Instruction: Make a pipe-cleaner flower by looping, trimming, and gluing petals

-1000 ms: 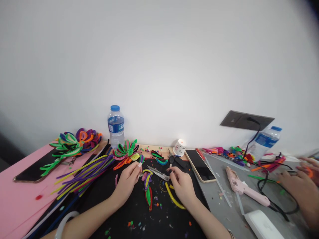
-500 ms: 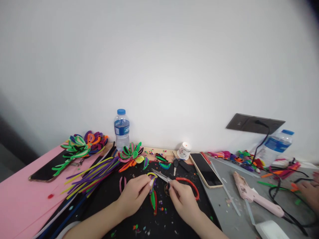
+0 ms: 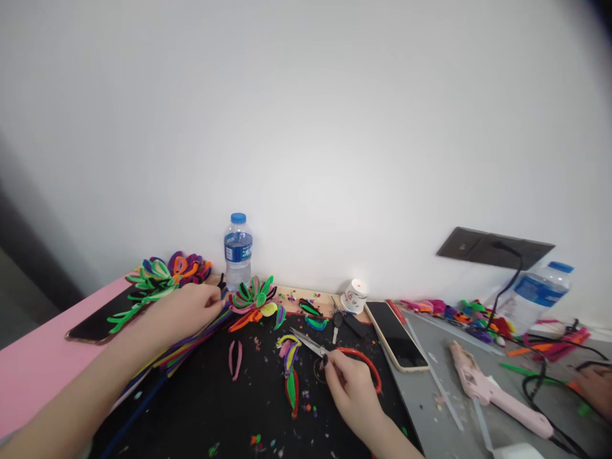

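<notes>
My right hand (image 3: 352, 386) grips a pair of scissors (image 3: 310, 343) near the pivot; the blades point up and left, and a red handle loop shows behind the fingers. Close to the blade tips lies a bent piece of yellow and purple pipe cleaners (image 3: 290, 358), with a green and red leaf-shaped loop (image 3: 292, 393) below it. Stretched out to the left, my left hand (image 3: 194, 312) is over the upper end of a bundle of long pipe cleaners (image 3: 184, 352). Its fingers are curled, and what they hold is hidden. A pink loop (image 3: 234, 360) rests on the black mat.
Pipe-cleaner flowers (image 3: 251, 296) stand beside a water bottle (image 3: 238, 252). A phone (image 3: 396, 336), keys (image 3: 337, 325) and a paper cup (image 3: 354, 296) are near the wall. On the right are a pink glue gun (image 3: 497, 395), its black cable, and another person's hand (image 3: 595, 386).
My left hand has let go of the yellow and purple piece, which now lies on the mat, and moved left to the pipe-cleaner bundle. My right hand stays with the scissors.
</notes>
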Demonstrator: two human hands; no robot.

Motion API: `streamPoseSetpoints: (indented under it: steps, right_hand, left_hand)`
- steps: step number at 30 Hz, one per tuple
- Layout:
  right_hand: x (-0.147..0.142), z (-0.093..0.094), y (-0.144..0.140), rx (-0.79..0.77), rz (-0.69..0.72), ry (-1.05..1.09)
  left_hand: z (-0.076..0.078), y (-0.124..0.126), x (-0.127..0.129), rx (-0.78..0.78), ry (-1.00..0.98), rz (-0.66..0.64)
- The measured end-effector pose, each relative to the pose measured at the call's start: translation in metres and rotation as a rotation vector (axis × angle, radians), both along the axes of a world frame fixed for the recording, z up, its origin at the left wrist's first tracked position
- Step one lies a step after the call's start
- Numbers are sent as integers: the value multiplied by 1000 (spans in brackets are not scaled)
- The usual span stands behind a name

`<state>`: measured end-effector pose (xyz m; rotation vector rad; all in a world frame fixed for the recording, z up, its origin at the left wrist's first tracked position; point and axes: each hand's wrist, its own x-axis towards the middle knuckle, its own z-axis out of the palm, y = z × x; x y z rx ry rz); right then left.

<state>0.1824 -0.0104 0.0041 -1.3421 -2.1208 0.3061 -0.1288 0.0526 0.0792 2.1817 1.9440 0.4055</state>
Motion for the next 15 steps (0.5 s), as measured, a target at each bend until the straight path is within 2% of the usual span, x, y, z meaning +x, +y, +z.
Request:
streamPoseSetpoints:
  steps: [3,8,15]
  right_hand:
    - [0,-1,0,-19,2,3]
    - [0,1,1,-47,11,7]
    - [-1,2,-1,-49,10,3]
  left_hand:
    - [-11,8,-11,-26,110,83]
    - [-33,16,-5,-22,165,93]
    - [-42,23,-8,-10,190,103]
